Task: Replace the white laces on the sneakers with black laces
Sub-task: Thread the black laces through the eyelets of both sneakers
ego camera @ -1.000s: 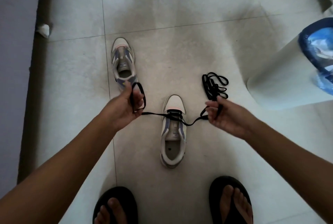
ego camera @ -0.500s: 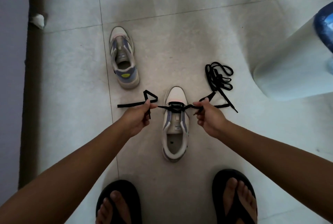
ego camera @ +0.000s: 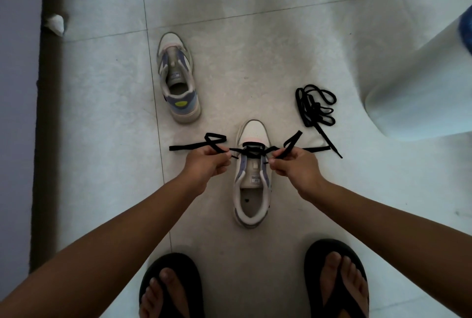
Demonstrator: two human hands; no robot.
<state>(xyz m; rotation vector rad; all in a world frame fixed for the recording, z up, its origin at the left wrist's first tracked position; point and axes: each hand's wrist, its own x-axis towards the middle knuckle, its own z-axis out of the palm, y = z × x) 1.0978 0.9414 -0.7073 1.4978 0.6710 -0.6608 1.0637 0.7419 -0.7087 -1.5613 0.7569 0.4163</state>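
A white and lilac sneaker (ego camera: 251, 197) stands on the tiled floor between my hands, toe pointing away. A black lace (ego camera: 251, 150) crosses its lowest eyelets near the toe. My left hand (ego camera: 207, 164) pinches the left end of that lace, which loops and trails to the left. My right hand (ego camera: 293, 167) pinches the right end, which folds up and trails right. The second sneaker (ego camera: 177, 80) stands farther away to the left with no lace in it. A second black lace (ego camera: 315, 107) lies bundled on the floor to the right.
My feet in black flip-flops (ego camera: 337, 282) stand at the bottom edge. A dark skirting strip (ego camera: 47, 118) runs along the wall at left, with a crumpled white scrap (ego camera: 55, 23) beside it. A pale rounded object (ego camera: 419, 92) with a blue rim fills the right side.
Both hands have come in close to the near sneaker, holding the lace ends short beside the eyelets. The view has tilted down a little.
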